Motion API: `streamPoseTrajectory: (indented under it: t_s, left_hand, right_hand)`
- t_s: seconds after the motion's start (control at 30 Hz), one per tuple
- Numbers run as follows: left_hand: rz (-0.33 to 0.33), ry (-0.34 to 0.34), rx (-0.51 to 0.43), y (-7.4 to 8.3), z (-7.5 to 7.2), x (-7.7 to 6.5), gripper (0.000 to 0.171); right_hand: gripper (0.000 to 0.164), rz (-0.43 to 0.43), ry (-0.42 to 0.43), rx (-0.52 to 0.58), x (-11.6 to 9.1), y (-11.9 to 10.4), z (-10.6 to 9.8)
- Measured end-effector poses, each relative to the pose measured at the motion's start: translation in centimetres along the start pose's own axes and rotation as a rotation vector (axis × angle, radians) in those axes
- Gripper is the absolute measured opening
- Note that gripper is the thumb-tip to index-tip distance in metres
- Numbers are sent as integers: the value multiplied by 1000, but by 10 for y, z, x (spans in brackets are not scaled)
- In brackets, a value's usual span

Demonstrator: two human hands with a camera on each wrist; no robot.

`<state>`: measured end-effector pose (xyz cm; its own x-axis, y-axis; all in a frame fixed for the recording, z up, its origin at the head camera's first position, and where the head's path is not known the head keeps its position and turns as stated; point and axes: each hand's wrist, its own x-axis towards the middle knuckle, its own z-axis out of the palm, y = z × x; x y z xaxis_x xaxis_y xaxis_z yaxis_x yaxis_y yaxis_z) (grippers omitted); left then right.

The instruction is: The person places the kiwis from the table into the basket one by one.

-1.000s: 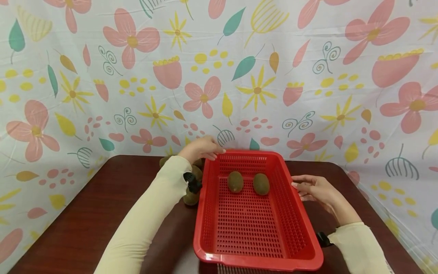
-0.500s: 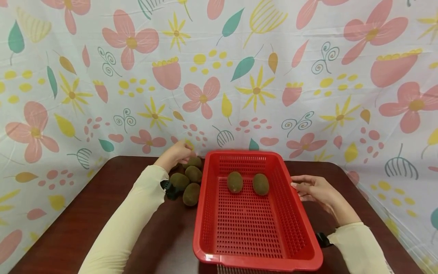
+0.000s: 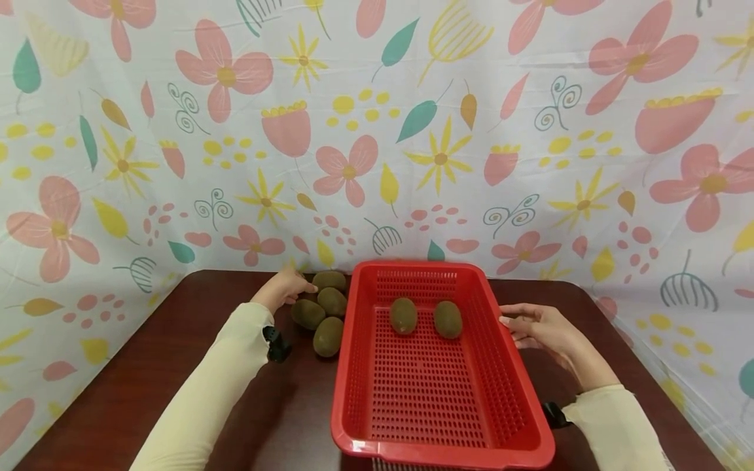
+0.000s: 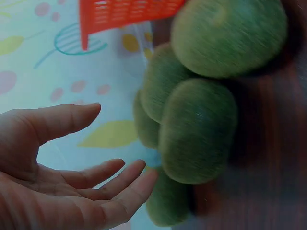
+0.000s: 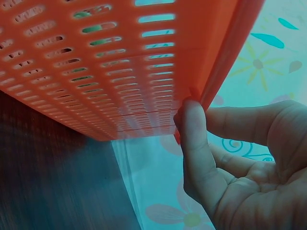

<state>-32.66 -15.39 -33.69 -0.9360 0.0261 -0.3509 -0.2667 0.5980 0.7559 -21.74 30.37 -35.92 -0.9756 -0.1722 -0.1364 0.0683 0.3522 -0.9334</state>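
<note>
Red basket's left rim borders clustered kiwis.

No readable text, labels, brands, numbers or signs

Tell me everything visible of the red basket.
The basket is red, rectangular and plastic-looking, with rounded corners, a smooth rim, slotted walls and a perforated floor. It stands open side up on the table, its length running front to back. Two kiwis rest inside toward the far end. The right hand grips its right rim. More kiwis lie close outside its left wall; contact is unclear.
</note>
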Motion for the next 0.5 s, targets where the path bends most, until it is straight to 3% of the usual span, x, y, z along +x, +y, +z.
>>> streamPoseTrajectory:
  t_s: [0.13, 0.3, 0.5]
  left_hand:
    - [-24, 9, 15, -10, 2, 6, 76]
    - [-43, -47, 8, -24, 7, 10, 92]
    - [-35, -61, 75, -33, 13, 11, 91]
  right_hand:
    - [63, -5, 11, 1, 1, -2, 0]
    - [62, 3, 14, 0, 0, -1, 0]
    - [62, -3, 8, -3, -1, 0, 2]
